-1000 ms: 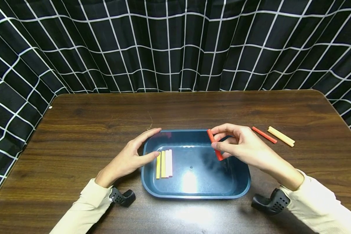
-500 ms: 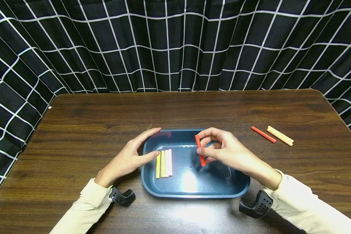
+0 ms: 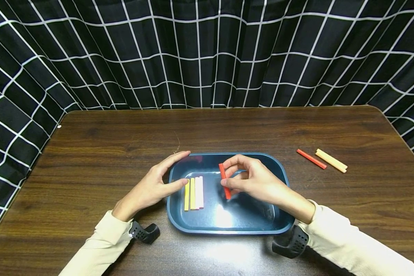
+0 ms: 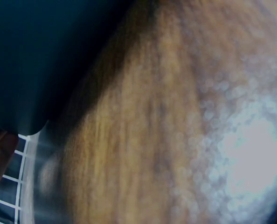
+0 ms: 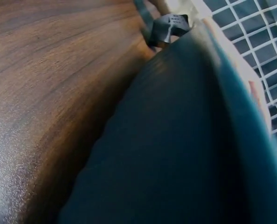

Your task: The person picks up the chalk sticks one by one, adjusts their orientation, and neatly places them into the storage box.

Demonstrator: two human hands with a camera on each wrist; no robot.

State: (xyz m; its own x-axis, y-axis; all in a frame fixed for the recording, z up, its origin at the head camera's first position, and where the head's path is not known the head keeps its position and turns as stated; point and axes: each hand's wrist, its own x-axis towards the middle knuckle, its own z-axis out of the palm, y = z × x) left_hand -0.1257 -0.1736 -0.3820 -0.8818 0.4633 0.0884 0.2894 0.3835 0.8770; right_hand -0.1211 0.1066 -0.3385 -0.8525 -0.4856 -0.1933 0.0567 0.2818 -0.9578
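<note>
In the head view, my right hand [image 3: 253, 178] pinches a red chalk stick [image 3: 225, 181] between thumb and fingers, over the middle of a blue plastic tray [image 3: 227, 232]. Several chalk sticks lie side by side in the tray's left part: yellow chalk sticks [image 3: 192, 193] and pale pink chalk sticks [image 3: 199, 193]. My left hand [image 3: 155, 180] rests at the tray's left end with fingers extended. Its index finger runs toward the back left corner, and its thumb reaches over the rim, overlapping the top of the leftmost yellow stick. Both wrist views mostly show the tray's outer wall [image 5: 148, 154] and wood.
On the wooden table [image 3: 107, 145], right of the tray, lie another red chalk stick [image 3: 311, 159] and cream chalk sticks [image 3: 331, 160]. A black curtain [image 3: 207, 57] with white grid lines hangs behind the table. Black wrist straps [image 3: 291, 242] sit below both sleeves.
My right hand has carried the red chalk stick leftward from the tray's right side to its middle. The left hand and the tray have stayed in place.
</note>
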